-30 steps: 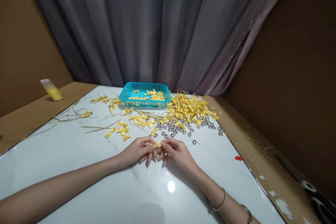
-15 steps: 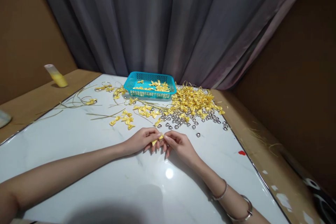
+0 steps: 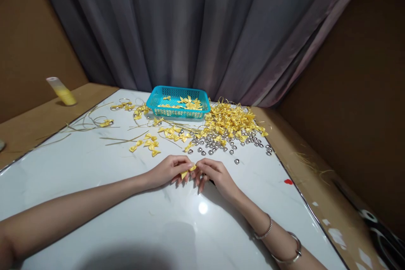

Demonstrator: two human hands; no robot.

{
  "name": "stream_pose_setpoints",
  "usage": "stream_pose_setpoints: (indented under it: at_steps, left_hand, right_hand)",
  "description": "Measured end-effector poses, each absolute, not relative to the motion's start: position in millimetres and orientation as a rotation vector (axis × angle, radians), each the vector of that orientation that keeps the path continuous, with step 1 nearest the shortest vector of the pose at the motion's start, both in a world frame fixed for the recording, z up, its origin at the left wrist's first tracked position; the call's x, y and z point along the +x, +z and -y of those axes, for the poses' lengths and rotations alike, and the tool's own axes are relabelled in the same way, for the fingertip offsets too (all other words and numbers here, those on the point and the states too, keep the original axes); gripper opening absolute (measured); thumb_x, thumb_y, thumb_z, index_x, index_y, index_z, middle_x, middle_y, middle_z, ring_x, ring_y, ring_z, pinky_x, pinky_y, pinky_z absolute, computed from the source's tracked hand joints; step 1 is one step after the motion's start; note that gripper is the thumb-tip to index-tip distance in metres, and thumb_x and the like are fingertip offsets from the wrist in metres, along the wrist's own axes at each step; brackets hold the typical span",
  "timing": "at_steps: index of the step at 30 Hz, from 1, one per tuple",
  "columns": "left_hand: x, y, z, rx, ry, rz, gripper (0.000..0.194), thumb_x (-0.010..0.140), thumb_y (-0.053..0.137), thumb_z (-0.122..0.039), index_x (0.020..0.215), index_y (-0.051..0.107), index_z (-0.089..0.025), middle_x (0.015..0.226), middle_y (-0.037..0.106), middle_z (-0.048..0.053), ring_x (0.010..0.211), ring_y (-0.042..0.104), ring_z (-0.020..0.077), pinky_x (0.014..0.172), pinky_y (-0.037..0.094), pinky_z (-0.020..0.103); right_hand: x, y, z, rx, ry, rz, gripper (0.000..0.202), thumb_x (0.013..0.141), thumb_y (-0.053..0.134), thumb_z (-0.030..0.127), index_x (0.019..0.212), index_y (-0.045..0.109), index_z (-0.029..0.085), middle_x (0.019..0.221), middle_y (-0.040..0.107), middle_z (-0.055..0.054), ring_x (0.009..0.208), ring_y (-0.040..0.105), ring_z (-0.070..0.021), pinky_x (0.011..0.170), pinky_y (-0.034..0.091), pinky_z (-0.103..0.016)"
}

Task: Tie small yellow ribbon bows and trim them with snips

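Gray curtain (image 3: 171,29) at 12 o'clock, hanging behind a white marbled tabletop (image 3: 126,228). On my head feed both hands meet near centre. Left hand (image 3: 172,171): thumb and forefinger pinched on a yellow ribbon bow (image 3: 184,174), partly hidden by the fingers. Right hand (image 3: 218,175): thumb and forefinger drawn together at the bow's right end; I cannot tell whether they grip it. Taking the bow as dial centre, I log: turquoise basket (image 3: 178,113) at 12, bows inside; heaped bows (image 3: 232,118) at 1; silver heart-shaped pieces (image 3: 210,152) just nearer; loose bows (image 3: 152,143) at 10; red heart (image 3: 287,182) at 3.
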State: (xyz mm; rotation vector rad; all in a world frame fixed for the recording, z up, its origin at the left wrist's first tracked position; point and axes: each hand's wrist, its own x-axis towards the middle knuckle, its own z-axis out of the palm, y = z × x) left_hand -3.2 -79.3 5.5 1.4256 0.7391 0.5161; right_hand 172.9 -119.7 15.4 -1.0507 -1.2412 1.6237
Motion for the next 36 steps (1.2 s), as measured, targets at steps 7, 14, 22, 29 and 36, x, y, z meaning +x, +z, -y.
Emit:
stream_pose_setpoints:
  at_steps: [7, 14, 22, 29, 36]
  left_hand:
    - [-4, 8, 79, 1.468, 0.484, -0.749, 0.031, 0.084, 0.052, -0.042, 0.072, 0.057, -0.014, 0.055, 0.055, -0.001, 0.043, 0.045, 0.0067, 0.042, 0.033, 0.018]
    - [-3, 6, 79, 1.466, 0.504, -0.771, 0.031, 0.084, 0.052, -0.042, 0.074, 0.058, -0.013, 0.060, 0.057, 0.000, 0.045, 0.047, 0.0071, 0.040, 0.033, 0.017]
    - [-2, 6, 79, 1.518, 0.583, -0.850, 0.035, 0.085, 0.049, -0.042, 0.070, 0.059, -0.012, 0.051, 0.054, -0.002, 0.038, 0.039, 0.0053, 0.040, 0.030, 0.017]
    - [1, 6, 79, 1.503, 0.643, -0.979, 0.031, 0.082, 0.051, -0.041, 0.072, 0.060, -0.013, 0.047, 0.050, -0.005, 0.037, 0.039, 0.0057, 0.038, 0.030, 0.017]
    - [1, 9, 80, 1.482, 0.640, -0.980, 0.031, 0.081, 0.053, -0.041, 0.067, 0.057, -0.014, 0.045, 0.047, -0.006, 0.036, 0.037, 0.0055, 0.039, 0.030, 0.017]
  right_hand:
    - [170, 15, 120, -1.152, 1.543, 1.344, 0.022, 0.077, 0.055, 0.033, 0.065, 0.058, 0.013, 0.056, 0.059, -0.001, 0.042, 0.053, -0.0104, 0.041, 0.045, -0.022]
    - [171, 10, 119, -1.198, 1.512, 1.384, 0.018, 0.075, 0.051, 0.025, 0.061, 0.056, 0.014, 0.051, 0.058, 0.001, 0.038, 0.051, -0.0092, 0.040, 0.044, -0.021]
    - [171, 9, 119, -1.190, 1.482, 1.408, 0.015, 0.073, 0.050, 0.022, 0.062, 0.056, 0.014, 0.053, 0.058, 0.000, 0.040, 0.051, -0.0093, 0.042, 0.044, -0.021]
    - [171, 5, 121, -1.225, 1.436, 1.468, 0.015, 0.075, 0.047, 0.019, 0.065, 0.057, 0.014, 0.053, 0.058, 0.000, 0.042, 0.052, -0.0094, 0.044, 0.044, -0.021]
    - [171, 8, 120, -1.199, 1.494, 1.370, 0.017, 0.077, 0.051, 0.025, 0.068, 0.058, 0.013, 0.059, 0.060, -0.002, 0.045, 0.054, -0.0111, 0.042, 0.047, -0.023]
